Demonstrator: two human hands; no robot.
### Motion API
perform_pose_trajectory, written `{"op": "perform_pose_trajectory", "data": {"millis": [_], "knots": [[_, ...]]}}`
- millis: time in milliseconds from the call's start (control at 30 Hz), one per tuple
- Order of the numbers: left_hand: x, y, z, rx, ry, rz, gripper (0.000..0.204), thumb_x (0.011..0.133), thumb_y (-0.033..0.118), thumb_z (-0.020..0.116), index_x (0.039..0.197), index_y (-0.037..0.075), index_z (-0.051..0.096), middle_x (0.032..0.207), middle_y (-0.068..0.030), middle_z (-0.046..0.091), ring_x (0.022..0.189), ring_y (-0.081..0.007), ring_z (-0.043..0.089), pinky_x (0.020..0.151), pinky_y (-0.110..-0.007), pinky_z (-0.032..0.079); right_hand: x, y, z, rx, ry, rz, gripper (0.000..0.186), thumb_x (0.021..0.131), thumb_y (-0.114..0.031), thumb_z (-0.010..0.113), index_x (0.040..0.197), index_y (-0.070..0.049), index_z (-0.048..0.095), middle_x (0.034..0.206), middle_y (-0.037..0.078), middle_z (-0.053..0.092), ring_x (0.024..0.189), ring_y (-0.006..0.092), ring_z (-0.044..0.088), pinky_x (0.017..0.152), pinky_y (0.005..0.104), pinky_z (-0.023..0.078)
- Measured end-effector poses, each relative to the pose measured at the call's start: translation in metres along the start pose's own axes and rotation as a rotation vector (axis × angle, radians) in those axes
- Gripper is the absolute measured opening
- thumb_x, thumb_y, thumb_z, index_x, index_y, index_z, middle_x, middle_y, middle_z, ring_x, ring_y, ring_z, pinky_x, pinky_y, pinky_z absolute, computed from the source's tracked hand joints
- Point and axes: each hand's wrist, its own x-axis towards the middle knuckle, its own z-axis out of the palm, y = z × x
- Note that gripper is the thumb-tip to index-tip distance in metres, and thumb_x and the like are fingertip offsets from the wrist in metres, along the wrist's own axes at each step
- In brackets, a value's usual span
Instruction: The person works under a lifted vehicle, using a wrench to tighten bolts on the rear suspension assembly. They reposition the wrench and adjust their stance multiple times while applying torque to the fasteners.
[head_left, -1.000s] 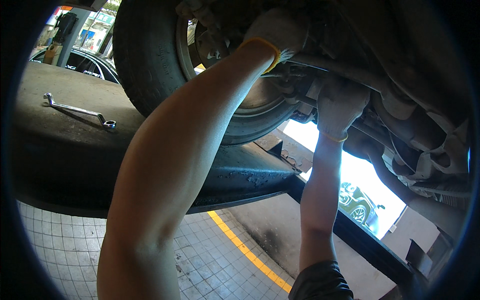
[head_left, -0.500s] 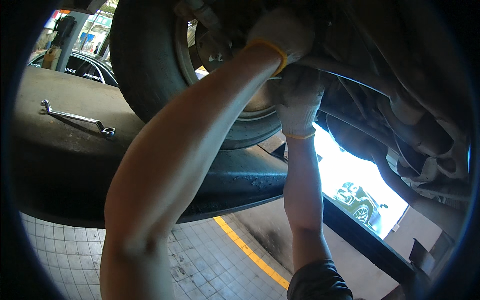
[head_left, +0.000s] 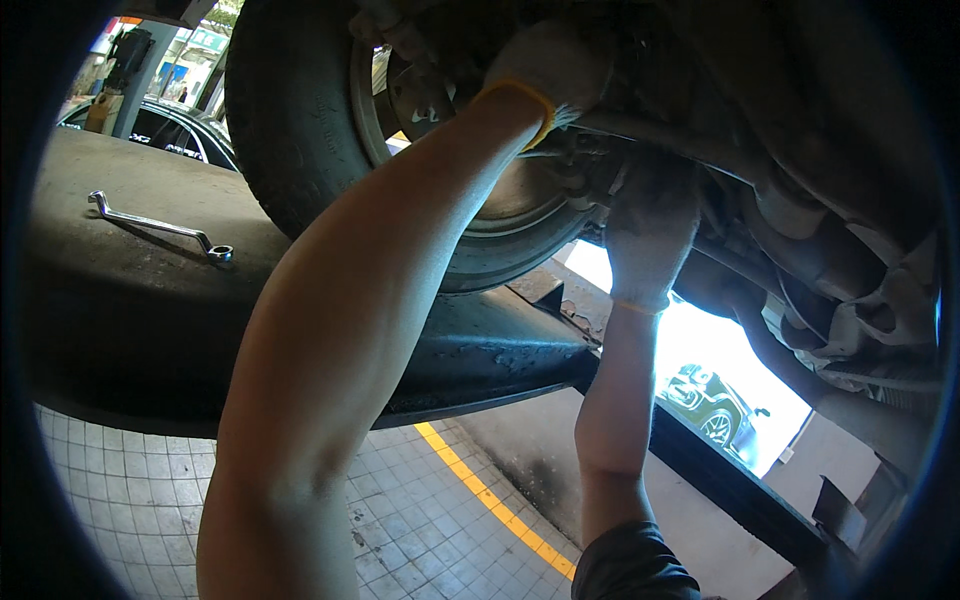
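Both hands wear knitted work gloves with yellow cuffs, raised under a vehicle. My left hand (head_left: 548, 70) is up among dark parts behind the tire (head_left: 285, 120), above the rim (head_left: 515, 220); its fingers are lost in shadow. My right hand (head_left: 650, 225) is lower and to the right, against the suspension parts near the rim and a crosswise bar (head_left: 730, 260); its fingertips are hidden, so I cannot tell what it touches or holds. A double-ended ring wrench (head_left: 160, 222) lies on the metal ledge (head_left: 85, 165) left of the tire.
A dark lift beam (head_left: 720, 485) runs down to the lower right. Pipes and underbody parts (head_left: 830, 260) fill the upper right. Below are tiled floor (head_left: 410, 520) and a yellow line (head_left: 480, 485). A dark car (head_left: 160, 135) and a post (head_left: 140, 80) stand beyond at upper left.
My right hand went left toward the rim about half a second ago and is now back to the right and lower. My left hand has shifted only slightly.
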Motion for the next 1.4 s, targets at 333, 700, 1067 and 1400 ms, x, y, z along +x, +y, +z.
{"op": "perform_pose_trajectory", "data": {"millis": [333,700,1067,1400], "knots": [[-0.002,-0.003,0.010,-0.054,0.001,-0.021,0.037,0.096,0.017,0.050,0.123,-0.001,0.068,0.126,-0.0235,0.069,0.117,-0.0348,0.067,0.102,-0.046,0.053,0.006,0.013,0.021,0.017,0.289,0.117,0.028,0.094,-0.023,0.074,0.101,0.003,0.069,0.091,0.017,0.071,0.076,0.0275,0.073,0.068,0.0336,0.062],[0.000,0.000,-0.001,-0.128,-0.158,-0.077,0.045,0.095,0.020,0.051,0.134,0.001,0.064,0.135,-0.0243,0.065,0.123,-0.0377,0.064,0.106,-0.048,0.050,0.012,0.010,0.016,0.030,0.165,0.131,0.031,0.096,-0.030,0.072,0.095,0.001,0.069,0.078,0.014,0.070,0.063,0.0262,0.071,0.057,0.0320,0.060],[0.001,0.000,0.009,-0.044,-0.040,-0.042,0.046,0.096,0.018,0.050,0.137,-0.001,0.059,0.131,-0.0252,0.067,0.116,-0.0370,0.067,0.101,-0.047,0.054,0.021,0.006,0.010,-0.030,0.136,0.179,0.028,0.095,-0.026,0.071,0.085,0.000,0.068,0.068,0.013,0.067,0.053,0.0233,0.067,0.049,0.0311,0.057],[0.012,0.005,0.004,-0.034,-0.258,-0.168,0.016,0.096,0.015,0.063,0.094,0.007,0.076,0.095,-0.0156,0.078,0.083,-0.0244,0.078,0.074,-0.039,0.064,0.027,0.022,0.019,-0.267,0.155,-0.106,0.015,0.088,-0.012,0.074,0.076,-0.004,0.069,0.060,0.011,0.062,0.050,0.0223,0.062,0.053,0.0319,0.055]]}}
